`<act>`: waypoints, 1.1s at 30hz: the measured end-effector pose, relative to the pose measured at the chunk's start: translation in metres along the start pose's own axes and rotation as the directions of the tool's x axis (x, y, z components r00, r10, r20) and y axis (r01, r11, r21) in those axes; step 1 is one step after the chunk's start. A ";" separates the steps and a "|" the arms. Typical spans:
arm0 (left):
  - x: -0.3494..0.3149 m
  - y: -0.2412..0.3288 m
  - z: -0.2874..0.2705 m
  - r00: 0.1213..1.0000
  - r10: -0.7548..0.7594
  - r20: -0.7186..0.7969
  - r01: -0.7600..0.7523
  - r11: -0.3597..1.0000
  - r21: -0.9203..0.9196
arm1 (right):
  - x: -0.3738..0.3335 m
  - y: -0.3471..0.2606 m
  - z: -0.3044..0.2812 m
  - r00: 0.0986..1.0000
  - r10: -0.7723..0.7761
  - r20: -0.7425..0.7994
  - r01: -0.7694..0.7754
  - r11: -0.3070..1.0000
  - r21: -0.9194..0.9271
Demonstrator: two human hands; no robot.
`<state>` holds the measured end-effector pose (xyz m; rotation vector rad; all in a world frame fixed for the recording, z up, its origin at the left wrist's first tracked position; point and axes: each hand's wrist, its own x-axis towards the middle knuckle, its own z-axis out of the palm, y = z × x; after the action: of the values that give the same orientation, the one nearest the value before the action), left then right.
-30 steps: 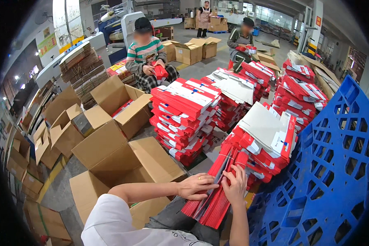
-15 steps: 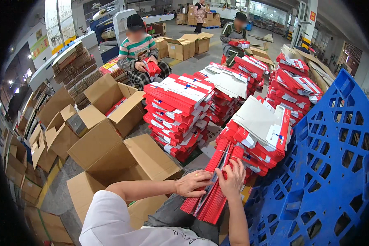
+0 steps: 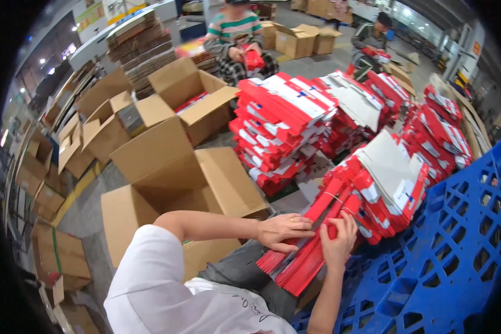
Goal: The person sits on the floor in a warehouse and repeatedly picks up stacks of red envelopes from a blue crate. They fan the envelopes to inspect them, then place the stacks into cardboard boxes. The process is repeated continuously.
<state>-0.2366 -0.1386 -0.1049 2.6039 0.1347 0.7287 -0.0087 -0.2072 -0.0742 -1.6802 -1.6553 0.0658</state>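
Two red bundles lie side by side across your lap, their far ends by the near stack, and your hands have kept much the same hold on them over the last second. Your left hand [image 3: 286,231] lies over the left bundle [image 3: 320,205], its fingers stretched toward the gap and its thumb apart, not closed round anything. Your right hand [image 3: 339,236] is bent at the fingers, with fingertips and thumb on the right bundle [image 3: 300,273]; you may be pinching its upper edges, but I can't tell.

What has changed is mostly your view: it has swung left and down, so the near stack [image 3: 392,189], the tall stack [image 3: 286,128] and the open box [image 3: 150,150] now sit higher and further right. The co-worker [image 3: 245,47] in stripes is partly cut off at the top.

For the work, that seems to mean little progress in that second: a pale band [image 3: 335,197] still crosses the left bundle's far part, and both bundles remain under your hands, beside the blue pallet [image 3: 392,292].
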 end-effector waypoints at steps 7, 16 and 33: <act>-0.012 0.006 0.001 0.997 -0.044 -0.066 0.044 0.999 0.000 | 0.006 -0.008 0.001 0.963 -0.166 0.212 0.181 0.982 -0.051; -0.005 0.003 0.014 0.983 0.005 -0.182 -0.015 0.998 -0.054 | 0.007 0.007 0.001 0.974 -0.192 0.120 0.195 0.981 -0.014; -0.005 0.002 0.018 0.977 0.014 -0.213 -0.019 1.000 -0.024 | 0.009 0.006 0.006 0.973 -0.229 0.003 0.225 0.953 -0.205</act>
<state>-0.2315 -0.1477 -0.1200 2.4990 0.1662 1.0082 -0.0056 -0.1957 -0.0768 -1.6180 -1.8809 -0.2406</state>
